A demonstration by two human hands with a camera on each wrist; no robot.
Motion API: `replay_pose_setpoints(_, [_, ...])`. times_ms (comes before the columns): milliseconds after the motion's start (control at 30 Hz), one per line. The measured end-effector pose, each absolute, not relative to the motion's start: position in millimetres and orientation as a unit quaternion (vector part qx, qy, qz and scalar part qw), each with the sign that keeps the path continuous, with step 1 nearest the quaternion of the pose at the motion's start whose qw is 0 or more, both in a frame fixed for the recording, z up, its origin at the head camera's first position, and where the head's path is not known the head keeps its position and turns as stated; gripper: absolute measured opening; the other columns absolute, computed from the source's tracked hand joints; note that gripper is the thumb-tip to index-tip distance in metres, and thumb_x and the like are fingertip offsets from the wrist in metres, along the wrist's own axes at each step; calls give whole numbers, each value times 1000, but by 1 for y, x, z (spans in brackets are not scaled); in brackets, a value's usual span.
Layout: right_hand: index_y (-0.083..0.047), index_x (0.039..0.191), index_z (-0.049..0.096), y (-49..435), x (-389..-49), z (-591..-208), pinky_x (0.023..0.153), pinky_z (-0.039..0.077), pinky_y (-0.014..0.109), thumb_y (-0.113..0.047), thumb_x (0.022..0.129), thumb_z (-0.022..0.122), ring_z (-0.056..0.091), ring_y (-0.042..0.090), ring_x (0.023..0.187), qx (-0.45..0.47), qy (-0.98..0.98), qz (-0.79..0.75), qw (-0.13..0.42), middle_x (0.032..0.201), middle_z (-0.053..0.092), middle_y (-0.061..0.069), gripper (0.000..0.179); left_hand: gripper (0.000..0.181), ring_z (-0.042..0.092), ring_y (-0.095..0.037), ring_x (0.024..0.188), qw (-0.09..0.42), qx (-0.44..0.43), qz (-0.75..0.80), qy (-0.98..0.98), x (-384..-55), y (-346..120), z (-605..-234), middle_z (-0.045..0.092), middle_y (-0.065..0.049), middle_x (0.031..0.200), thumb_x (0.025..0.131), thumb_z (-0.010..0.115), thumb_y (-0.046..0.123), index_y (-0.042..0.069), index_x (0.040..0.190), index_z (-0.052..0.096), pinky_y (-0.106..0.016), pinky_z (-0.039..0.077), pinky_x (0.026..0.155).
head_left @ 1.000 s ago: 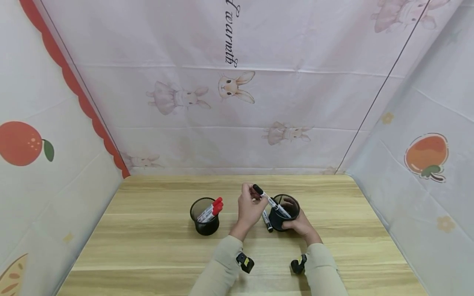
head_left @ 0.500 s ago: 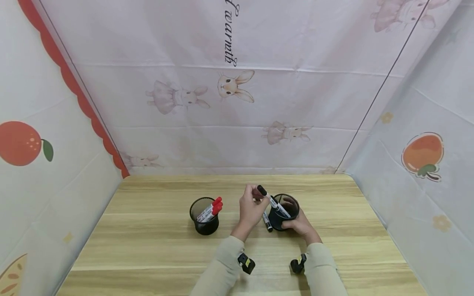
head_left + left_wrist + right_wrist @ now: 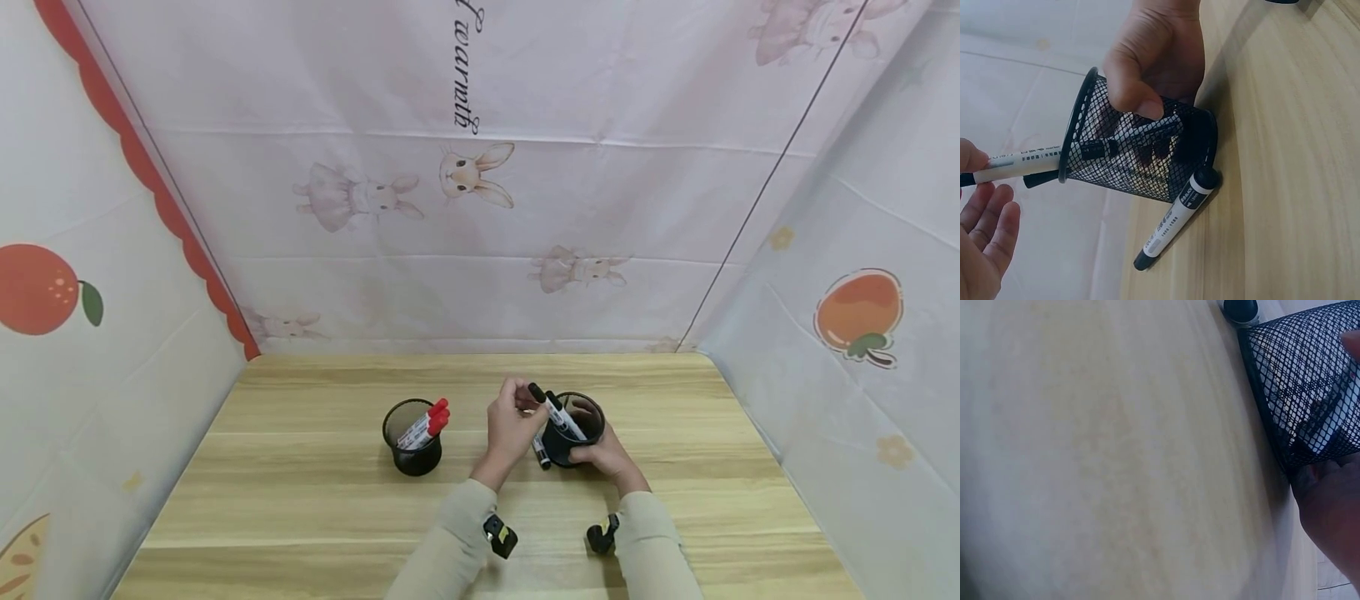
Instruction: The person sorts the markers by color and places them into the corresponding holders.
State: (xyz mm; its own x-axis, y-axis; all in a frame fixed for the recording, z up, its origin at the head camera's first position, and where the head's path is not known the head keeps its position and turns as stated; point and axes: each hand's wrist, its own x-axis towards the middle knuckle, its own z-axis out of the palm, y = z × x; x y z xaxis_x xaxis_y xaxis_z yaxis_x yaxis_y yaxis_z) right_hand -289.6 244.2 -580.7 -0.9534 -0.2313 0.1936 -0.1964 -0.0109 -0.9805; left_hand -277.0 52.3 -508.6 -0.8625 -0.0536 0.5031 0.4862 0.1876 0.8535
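Observation:
My left hand [image 3: 512, 429] pinches a white marker [image 3: 1022, 164] near its black end. The marker's other end reaches down inside a black mesh pen cup [image 3: 1147, 178]. My right hand [image 3: 609, 457] grips that cup from its right side, with the thumb [image 3: 1141, 103] across the mesh in the left wrist view. Another marker [image 3: 1040, 180] with a black end leans in the cup and pokes past the rim. Beside the cup's base, a further black-capped marker [image 3: 1175, 219] lies on the wooden table. In the right wrist view, the cup [image 3: 1285, 375] and hand [image 3: 1335, 512] are partly cut off.
To the left stands a second black mesh cup [image 3: 418, 463] holding several red-capped markers [image 3: 438, 419]. The wooden table [image 3: 315, 517] meets printed cloth walls [image 3: 405, 300] at the back and both sides. Small black cameras sit at both wrists.
My left hand has moved slightly right, and the pinched marker has gone lower into the cup. The right hand keeps its hold on the cup.

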Motion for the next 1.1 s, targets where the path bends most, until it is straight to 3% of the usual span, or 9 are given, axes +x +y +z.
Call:
replay_pose_setpoints(533, [9, 135, 31, 236, -278, -561, 96, 33, 34, 21, 52, 62, 43, 34, 108, -149, 707, -691, 9, 127, 41, 32, 90, 23, 60, -10, 67, 190, -107, -612, -761, -276, 56, -514, 62, 3, 74, 71, 75, 2, 10, 85, 59, -22, 52, 59])
replay_pose_setpoints(1100, [9, 136, 30, 238, -280, -564, 93, 35, 27, 20, 52, 63, 45, 31, 106, -146, 706, -693, 7, 126, 42, 33, 92, 27, 59, -7, 62, 166, -70, -612, -770, -280, 61, -524, 64, 4, 73, 71, 78, 6, 10, 90, 60, -21, 51, 58])
